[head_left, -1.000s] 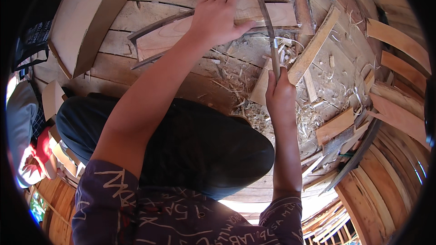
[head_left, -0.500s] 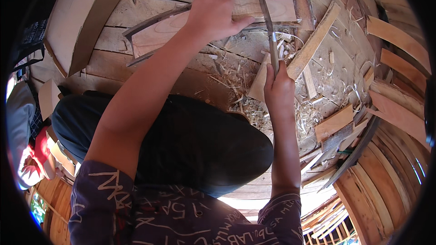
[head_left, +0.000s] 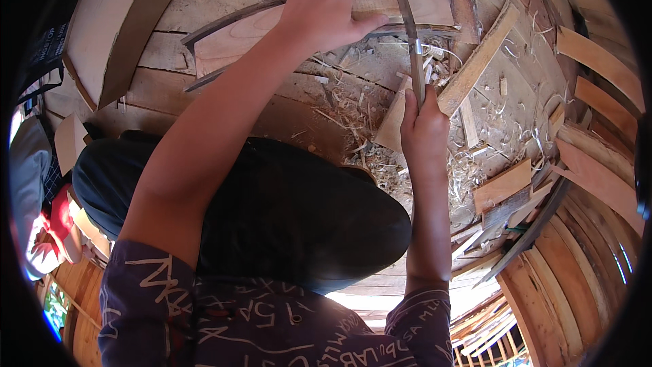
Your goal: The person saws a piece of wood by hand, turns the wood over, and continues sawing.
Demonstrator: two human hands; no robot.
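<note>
My left hand [head_left: 326, 10] lies across a pale wooden board [head_left: 234, 47], its thumb on the near side and its fingers over the far side; the fingertips are partly hidden. The board has dark rough edges and lies crosswise ahead of my knees. Wrapped around the handle of a long knife [head_left: 406, 10] is my right hand [head_left: 426, 126]. A shiny metal band circles the knife just beyond the grip. Its narrow dark blade points away from me, crosses over the board near its right part and leaves the top of the view.
Curly wood shavings [head_left: 387, 163] cover the plank floor near my right hand. A wooden strip [head_left: 479, 61] slants beyond it, and offcuts [head_left: 502, 185] lie to the right. A cardboard box [head_left: 102, 34] stands at the far left. Curved planks [head_left: 564, 285] line the right side.
The knife and my right hand have shifted slightly right and nearer to me. My left hand keeps its place on the board. The whole view has moved a little.
</note>
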